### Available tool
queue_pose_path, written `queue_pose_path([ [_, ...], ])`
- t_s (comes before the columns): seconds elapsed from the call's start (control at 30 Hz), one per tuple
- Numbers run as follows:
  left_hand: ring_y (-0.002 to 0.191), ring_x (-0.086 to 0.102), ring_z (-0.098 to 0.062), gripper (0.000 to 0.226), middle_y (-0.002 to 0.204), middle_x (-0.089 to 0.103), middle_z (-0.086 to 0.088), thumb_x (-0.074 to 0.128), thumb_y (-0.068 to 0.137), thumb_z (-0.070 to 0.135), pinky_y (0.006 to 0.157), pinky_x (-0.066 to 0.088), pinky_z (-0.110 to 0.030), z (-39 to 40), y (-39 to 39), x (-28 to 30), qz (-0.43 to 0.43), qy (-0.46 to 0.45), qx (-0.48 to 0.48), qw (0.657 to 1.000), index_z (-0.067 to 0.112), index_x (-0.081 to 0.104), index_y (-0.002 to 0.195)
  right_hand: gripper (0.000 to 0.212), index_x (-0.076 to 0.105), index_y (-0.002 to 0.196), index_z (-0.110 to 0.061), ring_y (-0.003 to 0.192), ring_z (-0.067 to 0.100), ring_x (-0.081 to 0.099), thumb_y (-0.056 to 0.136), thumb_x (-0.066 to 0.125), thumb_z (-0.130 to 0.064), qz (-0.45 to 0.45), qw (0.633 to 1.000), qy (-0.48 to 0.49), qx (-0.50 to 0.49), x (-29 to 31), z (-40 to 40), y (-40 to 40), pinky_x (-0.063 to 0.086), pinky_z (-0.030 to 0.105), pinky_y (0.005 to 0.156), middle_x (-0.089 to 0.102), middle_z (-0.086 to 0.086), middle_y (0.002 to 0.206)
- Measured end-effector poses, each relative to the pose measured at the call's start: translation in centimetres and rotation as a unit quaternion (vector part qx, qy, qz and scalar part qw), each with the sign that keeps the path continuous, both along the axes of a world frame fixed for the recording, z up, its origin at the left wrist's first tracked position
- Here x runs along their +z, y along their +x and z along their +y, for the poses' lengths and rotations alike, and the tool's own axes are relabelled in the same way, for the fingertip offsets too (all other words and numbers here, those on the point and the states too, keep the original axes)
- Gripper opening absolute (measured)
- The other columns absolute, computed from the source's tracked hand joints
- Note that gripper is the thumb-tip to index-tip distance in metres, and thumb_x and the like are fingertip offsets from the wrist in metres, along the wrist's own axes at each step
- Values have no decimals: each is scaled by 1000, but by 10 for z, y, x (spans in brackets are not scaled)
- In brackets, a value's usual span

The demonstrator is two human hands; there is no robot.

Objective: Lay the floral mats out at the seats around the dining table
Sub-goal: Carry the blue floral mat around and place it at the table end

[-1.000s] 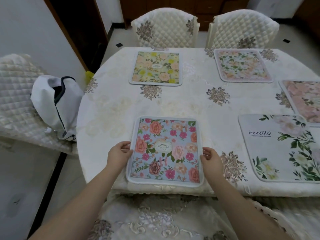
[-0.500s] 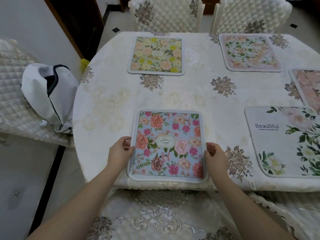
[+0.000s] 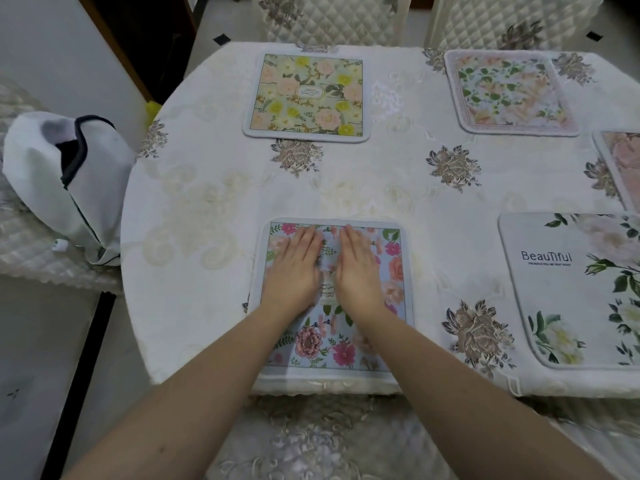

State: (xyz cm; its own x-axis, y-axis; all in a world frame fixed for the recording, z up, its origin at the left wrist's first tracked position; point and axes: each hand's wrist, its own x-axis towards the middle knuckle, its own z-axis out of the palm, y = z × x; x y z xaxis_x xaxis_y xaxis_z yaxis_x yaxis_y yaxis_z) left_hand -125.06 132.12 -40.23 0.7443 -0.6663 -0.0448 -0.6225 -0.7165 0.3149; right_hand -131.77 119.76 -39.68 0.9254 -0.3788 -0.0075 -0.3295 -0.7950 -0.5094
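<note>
A blue floral mat (image 3: 393, 271) lies flat at the near edge of the dining table (image 3: 207, 220). My left hand (image 3: 294, 268) and my right hand (image 3: 356, 268) rest palm-down side by side on its middle, fingers together and flat, holding nothing. A yellow-flowered mat (image 3: 306, 95) lies at the far left seat and a pale green-leaf mat (image 3: 509, 91) at the far right seat. A white mat printed "Beautiful" (image 3: 575, 289) sits near right. A pink mat (image 3: 620, 161) shows at the right edge, cut off.
Two quilted chairs (image 3: 329, 15) stand behind the far edge. A white bag with dark trim (image 3: 65, 174) sits on a quilted chair at the left. Another embroidered chair seat (image 3: 311, 438) is just below me. A dark doorway is at far left.
My hands left the blue mat's side edges and moved onto its top, now lying flat on its middle. The camera has tilted down and closer.
</note>
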Motion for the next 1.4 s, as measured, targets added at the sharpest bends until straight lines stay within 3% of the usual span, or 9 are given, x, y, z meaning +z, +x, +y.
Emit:
queue_pose_path([
  [0.13, 151, 7, -16, 56, 164, 12, -2, 24, 103, 32, 120, -3, -37, -4, 9, -18, -11, 40, 18, 999, 15, 17, 156, 55, 11, 156, -15, 151, 18, 5, 104, 28, -23, 59, 994, -86, 31, -21, -2, 7, -12, 31, 119, 12, 4, 163],
  [0.3, 151, 1, -13, 62, 164, 6, 2, 17, 100, 49, 122, 2, -41, 6, 18, -23, -10, 55, 15, 998, 22, 12, 157, 61, 8, 157, -24, 151, 15, 2, 102, 24, -46, 83, 988, -120, 47, -22, -23, -1, -2, 39, 122, 8, 0, 164],
  [0.4, 150, 1, -12, 64, 164, 6, 1, 22, 101, 49, 122, 2, -37, 24, 27, -20, -9, 52, 36, 998, 20, 11, 157, 65, 3, 156, -21, 150, 11, -6, 101, 18, -50, 116, 987, -111, 3, -22, -47, -9, -8, 34, 120, -1, -2, 164],
  [0.67, 151, -2, -13, 62, 165, 0, -1, 13, 104, 47, 121, -2, -34, 59, 36, -9, 26, 56, 98, 993, 17, 1, 157, 63, 8, 156, -11, 151, 16, 2, 104, 17, -45, 126, 986, -80, -74, -10, -81, -29, -2, 32, 121, 6, 6, 164],
  [0.87, 151, 4, -18, 63, 163, 11, -5, 9, 99, 36, 123, 7, -41, 27, -34, 12, 58, -53, 77, 994, 10, 13, 156, 53, 15, 155, -10, 150, 18, 6, 105, 23, -26, 33, 997, -30, -64, -3, 12, -34, 4, 38, 122, 12, 7, 163],
  [1.03, 148, 19, -27, 55, 159, 25, -15, 22, 101, 24, 121, 9, -44, 35, -71, -11, 24, -6, 91, 996, 2, 29, 151, 57, 24, 152, -5, 149, 23, 19, 100, 16, -26, 79, 995, -25, -51, -19, 54, -61, 10, 39, 122, 23, 11, 160],
  [1.2, 151, -1, -15, 56, 164, 6, 0, 18, 104, 35, 122, 10, -43, 69, -73, -20, 9, 36, 92, 995, 16, 12, 156, 55, 25, 154, -13, 150, 19, 14, 103, 29, -34, 85, 992, -93, 10, -22, 25, -87, 10, 41, 122, 23, 5, 161],
  [1.33, 150, -5, -10, 58, 164, -4, 7, 15, 104, 45, 122, 4, -40, 92, -64, -17, 33, 51, 87, 994, 26, 0, 157, 55, 13, 156, -15, 150, 14, 1, 104, 18, -34, 127, 985, -118, -3, -20, -4, -104, -7, 32, 121, 11, 3, 164],
  [1.4, 150, -2, -11, 61, 163, -3, 9, 15, 103, 48, 122, 3, -39, 105, -58, -14, 39, 57, 82, 994, 27, -3, 156, 56, 7, 156, -17, 150, 11, -4, 104, 15, -36, 144, 983, -115, -16, -19, -16, -112, -6, 30, 120, 3, 0, 164],
])
